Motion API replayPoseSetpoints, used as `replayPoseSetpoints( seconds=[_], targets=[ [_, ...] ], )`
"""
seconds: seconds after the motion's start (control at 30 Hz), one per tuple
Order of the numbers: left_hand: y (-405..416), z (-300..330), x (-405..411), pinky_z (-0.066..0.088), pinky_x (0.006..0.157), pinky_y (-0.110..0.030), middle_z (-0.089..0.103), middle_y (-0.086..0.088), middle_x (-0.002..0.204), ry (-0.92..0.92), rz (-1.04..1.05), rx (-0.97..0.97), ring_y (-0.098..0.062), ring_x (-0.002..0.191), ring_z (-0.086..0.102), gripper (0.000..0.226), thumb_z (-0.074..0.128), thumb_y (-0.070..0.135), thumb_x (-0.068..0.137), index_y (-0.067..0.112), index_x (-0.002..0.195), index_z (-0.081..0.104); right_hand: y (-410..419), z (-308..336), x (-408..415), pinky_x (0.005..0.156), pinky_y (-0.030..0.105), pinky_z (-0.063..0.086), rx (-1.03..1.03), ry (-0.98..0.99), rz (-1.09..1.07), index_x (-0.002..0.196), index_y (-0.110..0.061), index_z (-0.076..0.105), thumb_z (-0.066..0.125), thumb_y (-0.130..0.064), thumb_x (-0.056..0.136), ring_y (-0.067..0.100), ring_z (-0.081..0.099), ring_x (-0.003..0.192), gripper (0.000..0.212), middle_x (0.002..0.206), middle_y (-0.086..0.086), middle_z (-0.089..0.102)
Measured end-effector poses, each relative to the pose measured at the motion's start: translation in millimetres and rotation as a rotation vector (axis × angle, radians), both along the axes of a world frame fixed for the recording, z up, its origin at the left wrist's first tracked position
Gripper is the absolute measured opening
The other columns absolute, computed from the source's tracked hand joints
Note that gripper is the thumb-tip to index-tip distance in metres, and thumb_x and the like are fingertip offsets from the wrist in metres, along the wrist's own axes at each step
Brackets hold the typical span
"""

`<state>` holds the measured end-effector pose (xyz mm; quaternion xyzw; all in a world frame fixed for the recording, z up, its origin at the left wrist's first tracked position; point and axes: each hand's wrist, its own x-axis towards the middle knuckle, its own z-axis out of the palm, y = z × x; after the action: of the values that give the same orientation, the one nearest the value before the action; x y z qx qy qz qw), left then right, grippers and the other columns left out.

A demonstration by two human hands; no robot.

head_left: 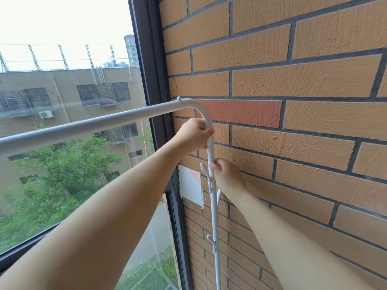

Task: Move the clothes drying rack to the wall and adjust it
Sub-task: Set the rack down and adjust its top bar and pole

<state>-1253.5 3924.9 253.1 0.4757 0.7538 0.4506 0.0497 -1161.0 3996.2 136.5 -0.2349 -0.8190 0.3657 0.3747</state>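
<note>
Hidden or cut off: the foot of the clothes drying rack [211,155] runs out of the bottom of the view; its top rail [83,126] leaves at the left edge. Both forearms are cropped by the lower border.
Rack position: the white upright post stands just beside the brick wall [293,80], next to the dark window frame [150,59]; whether post and wall touch cannot be told.
Left hand [194,132]: fingers wrapped tight around the post just under the curved corner.
Right hand [226,174]: fingers closed on the post lower down, beside the upper hook [204,169]; the fingertips are partly hidden behind the tube.
Lower hook [210,239]: small, white, on the post further down.
Writing: none readable; a white patch [190,189] on the wall is blank, with a faint orange smear.
Outside: a building [62,97] and trees [62,164] are blurred through the glass.
</note>
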Motion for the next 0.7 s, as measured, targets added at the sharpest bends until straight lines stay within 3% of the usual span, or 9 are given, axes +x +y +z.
replayPoseSetpoints(
  seconds=[0.37, 0.7],
  targets=[
    [-1.9, 6.1, -2.0, 0.063, 0.069, -0.030, 0.070, -0.006, 0.085, 0.031, -0.017, -0.059, -0.018, 0.080, 0.073, 0.007, 0.056, 0.014, 0.097, 0.010, 0.097, 0.062, 1.5, -3.0, -0.5, 0.042, 0.011, 0.036, -0.009, 0.032, 0.022, 0.078, -0.016, 0.058, 0.045, -0.029, 0.095, 0.009, 0.052, 0.058, 0.025, 0.067, -0.001, 0.058],
    [-1.9, 4.4, 1.2, 0.062, 0.079, -0.039, 0.069, -0.013, 0.101, 0.041, -0.044, -0.089, -0.026, 0.089, 0.072, 0.007, 0.055, 0.012, 0.098, 0.008, 0.102, 0.060, 8.0, -2.0, 1.4, 0.042, 0.012, 0.034, 0.011, -0.005, 0.058, 0.075, -0.019, 0.055, 0.043, -0.029, 0.095, 0.010, 0.049, 0.055, 0.025, 0.062, -0.002, 0.053]
  ],
)
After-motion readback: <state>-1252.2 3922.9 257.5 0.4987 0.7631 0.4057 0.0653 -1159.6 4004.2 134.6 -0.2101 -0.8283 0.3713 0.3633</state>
